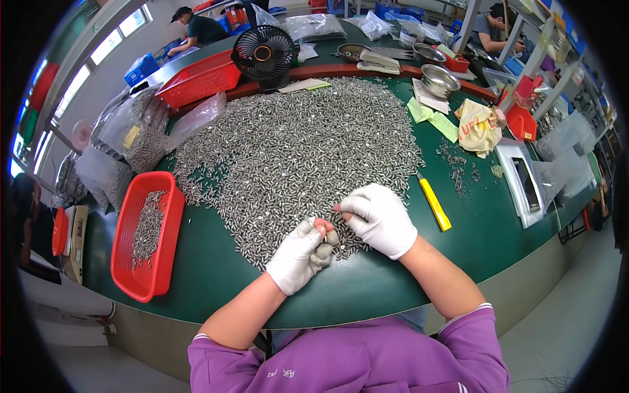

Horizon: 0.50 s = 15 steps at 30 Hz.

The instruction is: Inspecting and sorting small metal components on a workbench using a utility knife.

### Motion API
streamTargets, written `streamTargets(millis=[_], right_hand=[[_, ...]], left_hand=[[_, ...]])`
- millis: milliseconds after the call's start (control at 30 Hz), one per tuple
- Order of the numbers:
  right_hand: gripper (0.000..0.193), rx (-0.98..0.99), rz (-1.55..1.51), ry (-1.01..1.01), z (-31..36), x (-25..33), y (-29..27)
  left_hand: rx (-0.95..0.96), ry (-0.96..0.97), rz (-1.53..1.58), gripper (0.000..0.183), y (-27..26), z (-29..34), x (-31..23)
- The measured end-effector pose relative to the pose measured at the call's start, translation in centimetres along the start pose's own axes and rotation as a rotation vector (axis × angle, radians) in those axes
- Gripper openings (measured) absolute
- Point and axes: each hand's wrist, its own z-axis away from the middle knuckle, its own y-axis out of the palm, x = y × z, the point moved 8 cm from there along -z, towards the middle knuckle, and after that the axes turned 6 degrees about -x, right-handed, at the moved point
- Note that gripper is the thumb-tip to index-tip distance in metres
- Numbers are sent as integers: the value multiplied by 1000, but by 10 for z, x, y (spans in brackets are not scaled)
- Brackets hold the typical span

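Observation:
A wide heap of small silvery metal pins [308, 150] covers the middle of the green table. My left hand [304, 252], in a white glove with bare fingertips and greyed finger parts, is closed at the heap's near edge. Whatever its fingers hold is too small or hidden to name. My right hand [380, 219], gloved the same way, lies over the pins just right of the left one. Its thumb and forefinger are bent close together, and I cannot make out anything between them. The two hands are near each other but apart.
At left stands a red plastic basket [147, 236] with some pins inside. A yellow utility knife [434, 203] lies right of the heap. A black fan [264, 56], another red basket [200, 78], metal bowls [440, 80] and bags of pins [141, 137] stand around. Two other people work farther back.

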Motion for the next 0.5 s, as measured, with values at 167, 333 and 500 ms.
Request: streamTargets(millis=[167,333,500], right_hand=[[10,-17,61,-3,5,-4,4],[8,-32,110,-5,11,-9,3],[6,-73,83,-36,7,-4,1]], left_hand=[[-109,348,160,9,-18,4,-71],[-481,1102,-64,8,-66,78,-207],[-1257,1161,-1328,24,-185,170,-302]])
